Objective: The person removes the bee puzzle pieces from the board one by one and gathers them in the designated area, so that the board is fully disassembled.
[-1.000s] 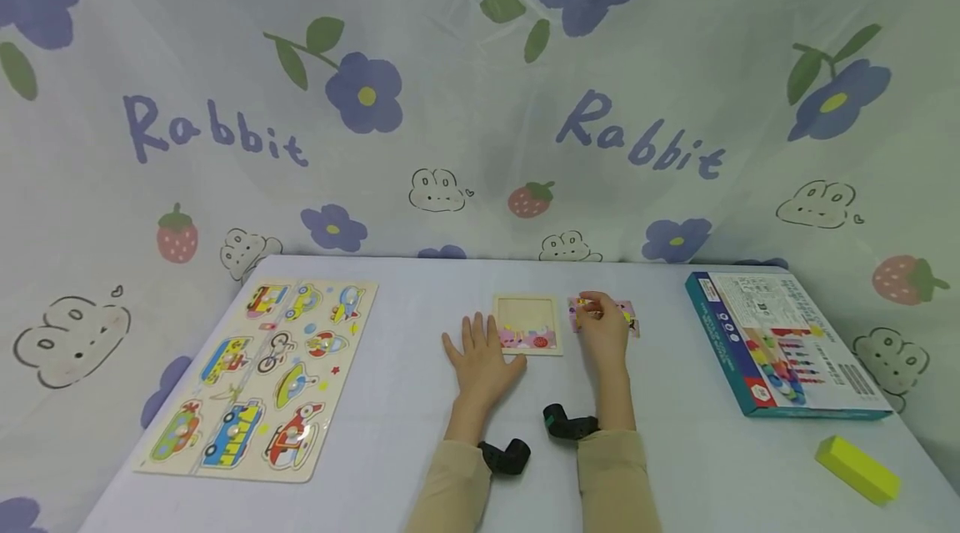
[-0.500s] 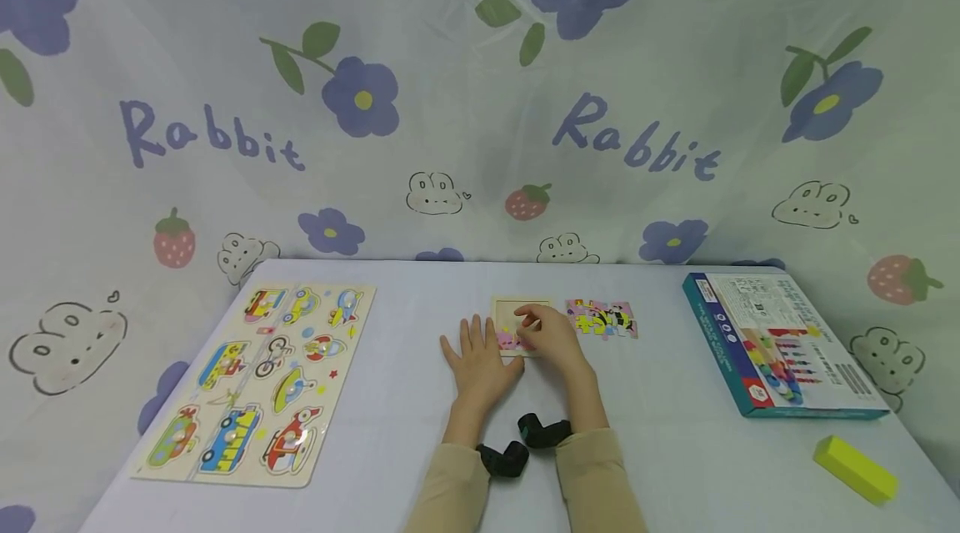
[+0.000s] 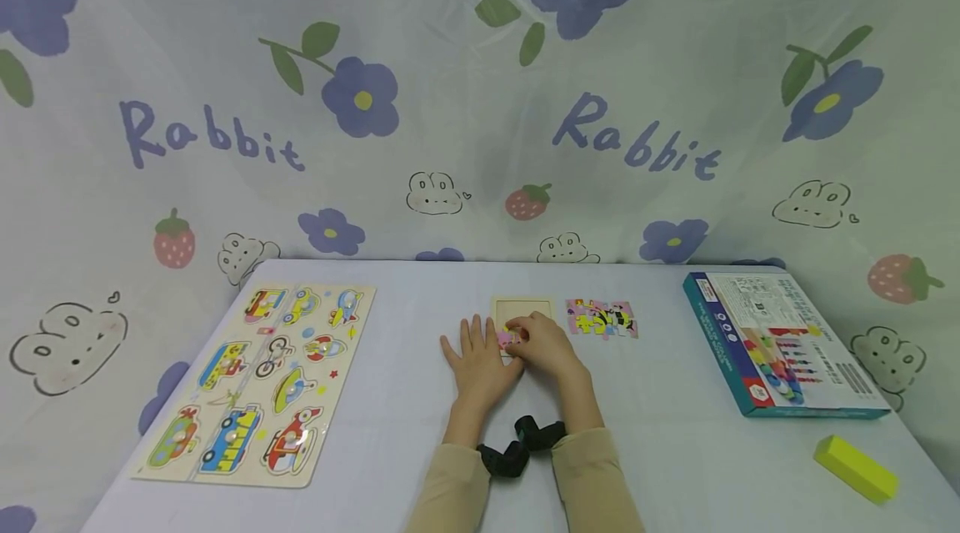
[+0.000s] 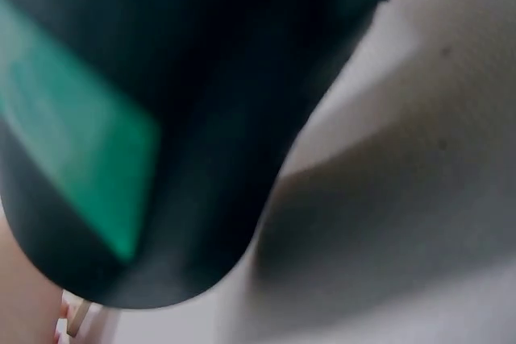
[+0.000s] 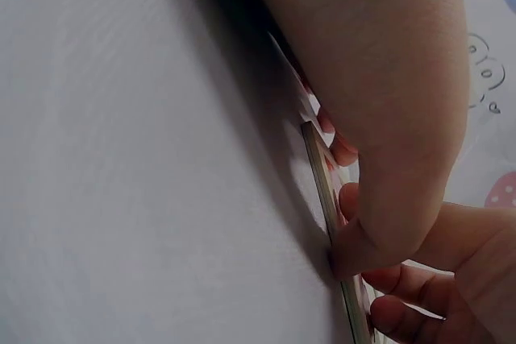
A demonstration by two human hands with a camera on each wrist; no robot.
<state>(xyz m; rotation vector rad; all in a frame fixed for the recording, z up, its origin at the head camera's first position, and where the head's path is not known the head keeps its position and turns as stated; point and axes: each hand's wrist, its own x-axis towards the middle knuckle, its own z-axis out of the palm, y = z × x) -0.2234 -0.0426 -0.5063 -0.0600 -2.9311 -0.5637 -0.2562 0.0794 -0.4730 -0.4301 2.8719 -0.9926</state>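
In the head view a small wooden puzzle tray lies mid-table, with pink pieces along its lower part. My left hand lies with fingers spread at the tray's left side, its thumb at the bottom edge. Over the tray my right hand pinches a small puzzle piece low down, mostly covered by the fingers. In the right wrist view the tray's edge runs beneath both hands. Loose puzzle pieces, pink, yellow and black, lie together right of the tray.
A wooden vehicle puzzle board lies at the left. To the right are a boxed paint set and a yellow block. A black wrist camera fills much of the left wrist view. A printed curtain hangs behind.
From the loose pieces, my right hand has moved left over the tray with a puzzle piece, then down towards its lower part. My left hand has stayed at the tray's left side.
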